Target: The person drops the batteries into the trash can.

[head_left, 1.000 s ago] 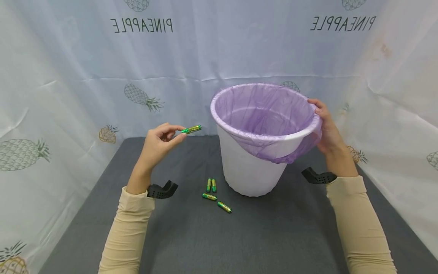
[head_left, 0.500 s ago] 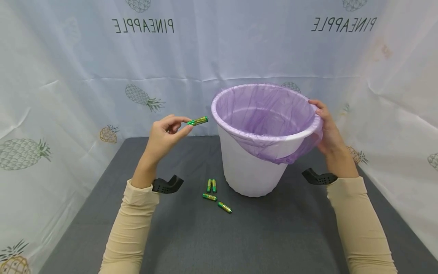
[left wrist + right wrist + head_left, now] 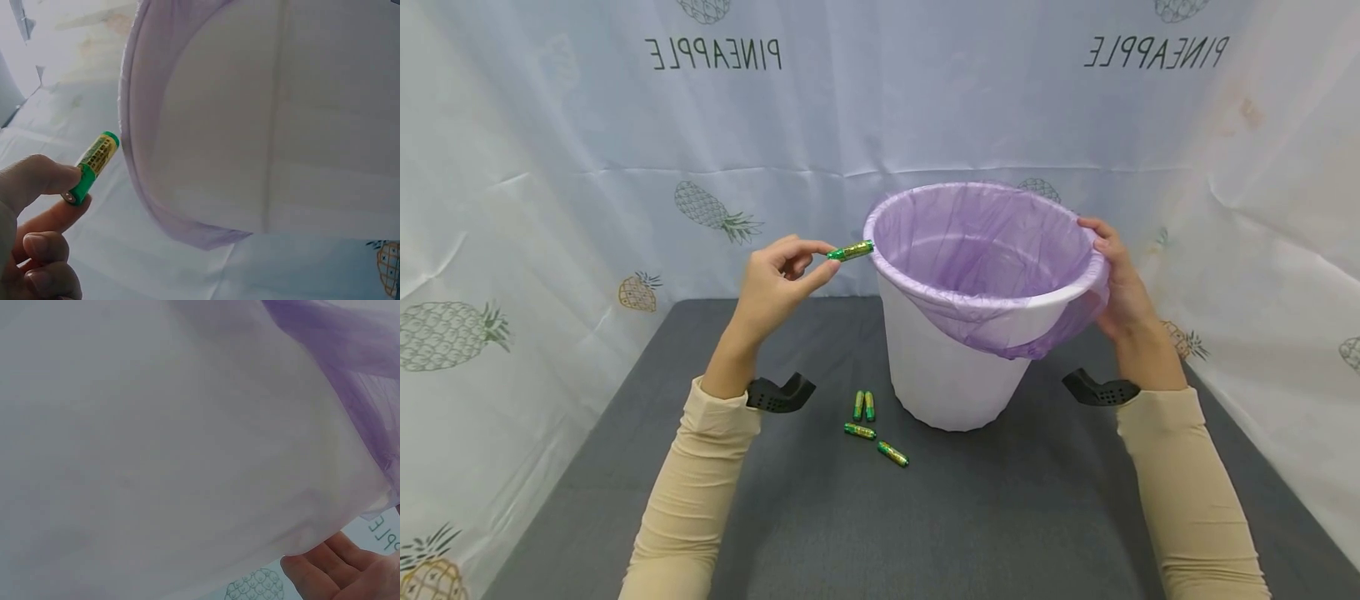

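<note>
Between thumb and forefinger, my left hand [image 3: 778, 279] pinches a green and gold battery [image 3: 851, 251] by one end. The battery's far end is at the left rim of a white trash bin [image 3: 951, 375]; in the left wrist view the battery [image 3: 94, 165] points at that rim. A purple bin liner [image 3: 977, 242] lines the bin and folds over its edge. My right hand [image 3: 1123, 287] grips the right rim through the liner, its fingertips over the edge. In the right wrist view part of that hand [image 3: 340, 569] shows against the bin wall.
Several more batteries lie on the dark grey table [image 3: 820, 517] left of the bin's base, among them one battery [image 3: 892, 453] nearest the front. A pineapple-print curtain [image 3: 820, 108] hangs behind and at both sides. Each wrist wears a black camera mount [image 3: 780, 392].
My left hand has moved right and upward with the battery, from well left of the bin to its rim. My right hand and the loose batteries have stayed in place.
</note>
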{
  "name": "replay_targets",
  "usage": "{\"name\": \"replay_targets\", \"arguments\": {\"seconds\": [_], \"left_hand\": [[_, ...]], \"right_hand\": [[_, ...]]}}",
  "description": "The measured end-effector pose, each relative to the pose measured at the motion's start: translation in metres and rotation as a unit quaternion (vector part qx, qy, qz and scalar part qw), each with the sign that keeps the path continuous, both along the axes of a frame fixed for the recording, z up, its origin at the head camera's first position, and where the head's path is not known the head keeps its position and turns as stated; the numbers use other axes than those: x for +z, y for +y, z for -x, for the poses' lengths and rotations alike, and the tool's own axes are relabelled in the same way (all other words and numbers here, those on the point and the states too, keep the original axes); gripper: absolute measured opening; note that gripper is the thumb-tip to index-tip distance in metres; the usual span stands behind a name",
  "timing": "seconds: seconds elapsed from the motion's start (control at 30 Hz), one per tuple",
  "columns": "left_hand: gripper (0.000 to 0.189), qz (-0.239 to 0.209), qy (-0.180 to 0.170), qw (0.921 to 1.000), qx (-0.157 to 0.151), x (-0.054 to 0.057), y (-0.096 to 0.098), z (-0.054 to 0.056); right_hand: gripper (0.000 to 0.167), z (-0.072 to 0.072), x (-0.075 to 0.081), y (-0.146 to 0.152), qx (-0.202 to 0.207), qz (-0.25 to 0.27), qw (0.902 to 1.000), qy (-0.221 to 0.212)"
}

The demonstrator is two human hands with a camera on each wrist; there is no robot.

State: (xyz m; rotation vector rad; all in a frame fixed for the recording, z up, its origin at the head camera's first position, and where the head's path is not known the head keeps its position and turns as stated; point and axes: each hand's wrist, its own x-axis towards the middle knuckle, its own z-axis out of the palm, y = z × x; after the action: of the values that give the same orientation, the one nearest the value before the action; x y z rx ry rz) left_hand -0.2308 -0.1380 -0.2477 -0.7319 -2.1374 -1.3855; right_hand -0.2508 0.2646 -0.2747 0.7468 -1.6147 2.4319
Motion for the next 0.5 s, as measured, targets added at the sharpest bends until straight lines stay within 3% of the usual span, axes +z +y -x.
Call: {"name": "replay_targets", "arguments": {"seconds": [0.5], "left_hand": [[0.015, 0.023, 0.004, 0.9995, -0.020, 0.007, 0.022, 0.012]], "right_hand": [[0.024, 0.000, 0.001, -0.001, -0.022, -0.008, 0.9996, -0.019]]}}
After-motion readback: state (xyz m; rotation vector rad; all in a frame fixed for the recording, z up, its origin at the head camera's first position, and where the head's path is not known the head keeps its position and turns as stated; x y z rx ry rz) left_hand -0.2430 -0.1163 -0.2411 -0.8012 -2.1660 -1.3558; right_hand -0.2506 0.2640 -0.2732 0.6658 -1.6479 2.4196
